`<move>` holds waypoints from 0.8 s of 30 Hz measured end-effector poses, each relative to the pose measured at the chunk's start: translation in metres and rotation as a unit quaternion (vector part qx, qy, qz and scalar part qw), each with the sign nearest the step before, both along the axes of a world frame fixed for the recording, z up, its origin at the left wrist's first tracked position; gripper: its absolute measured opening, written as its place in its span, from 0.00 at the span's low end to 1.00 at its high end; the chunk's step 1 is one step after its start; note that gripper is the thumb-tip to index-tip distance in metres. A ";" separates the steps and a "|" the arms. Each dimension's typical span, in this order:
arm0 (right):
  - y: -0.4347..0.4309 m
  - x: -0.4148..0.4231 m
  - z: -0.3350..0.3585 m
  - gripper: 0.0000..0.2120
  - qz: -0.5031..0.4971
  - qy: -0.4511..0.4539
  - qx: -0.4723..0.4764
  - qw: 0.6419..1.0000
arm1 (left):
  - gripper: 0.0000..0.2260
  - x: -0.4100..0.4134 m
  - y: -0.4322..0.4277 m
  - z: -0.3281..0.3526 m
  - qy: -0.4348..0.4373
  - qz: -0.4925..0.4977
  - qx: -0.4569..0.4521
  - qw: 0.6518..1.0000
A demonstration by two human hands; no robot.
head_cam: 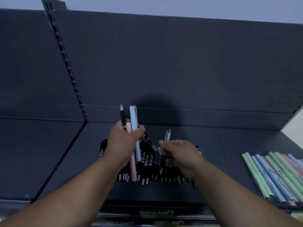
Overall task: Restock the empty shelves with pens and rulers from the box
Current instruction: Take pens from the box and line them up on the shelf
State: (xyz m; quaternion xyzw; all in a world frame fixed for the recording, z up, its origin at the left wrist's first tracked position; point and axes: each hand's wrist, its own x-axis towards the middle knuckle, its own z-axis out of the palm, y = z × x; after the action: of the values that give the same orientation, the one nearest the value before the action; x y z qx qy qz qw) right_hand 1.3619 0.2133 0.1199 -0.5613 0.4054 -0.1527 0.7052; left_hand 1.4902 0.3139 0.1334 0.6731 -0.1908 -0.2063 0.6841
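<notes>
The left forearm [78,185] stretched up from 7 o'clock, the right forearm [229,185] from 5 o'clock. The left hand [124,141] gripped a bundle of pens [133,118]; the right hand [178,154], at its 4 o'clock, pinched a clear pen [167,134].

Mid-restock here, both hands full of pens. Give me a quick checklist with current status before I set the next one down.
1. Left hand grip: ok, fingers curled round a black pen, pink pen and light blue pen.
2. Right hand grip: ok, it pinches a clear pen.
3. Row of black pens under the hands: ok, lying on the shelf.
4. Bare shelf between that row and the pastel pens: ok.
5. Colours sorted: not ok, pink and blue are held over the black row.
6. Supply box: cannot tell, out of view.
</notes>
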 end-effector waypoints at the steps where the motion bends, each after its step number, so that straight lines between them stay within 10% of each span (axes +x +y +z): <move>1: 0.001 0.000 0.000 0.08 0.004 -0.011 0.062 0.998 | 0.10 -0.004 -0.002 0.000 0.011 0.001 -0.016 1.000; 9: -0.026 -0.006 -0.003 0.07 -0.092 -0.099 0.218 0.966 | 0.10 -0.045 -0.017 -0.008 0.065 -0.124 -0.020 0.990; 14: -0.064 -0.039 -0.001 0.07 -0.075 0.103 -0.056 0.990 | 0.09 -0.051 -0.026 -0.011 0.066 -0.145 0.009 0.987; 17: -0.088 -0.066 -0.002 0.09 0.023 0.289 -0.234 0.928 | 0.11 -0.054 -0.033 -0.017 0.074 -0.138 0.033 0.987; 20: -0.096 -0.077 -0.020 0.19 0.123 0.405 -0.314 0.850 | 0.12 -0.061 -0.042 -0.023 0.075 -0.139 0.052 0.986; 24: -0.097 -0.089 -0.030 0.15 0.053 0.388 -0.318 0.864 | 0.10 -0.067 -0.053 -0.028 0.088 -0.134 0.059 0.985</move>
State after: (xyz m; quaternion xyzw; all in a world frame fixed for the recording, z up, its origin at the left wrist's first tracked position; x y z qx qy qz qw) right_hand 1.2731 0.1166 0.0899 -0.7897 0.5451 -0.0055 0.2815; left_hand 1.4230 0.2612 0.1059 0.6600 -0.2063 -0.3655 0.6230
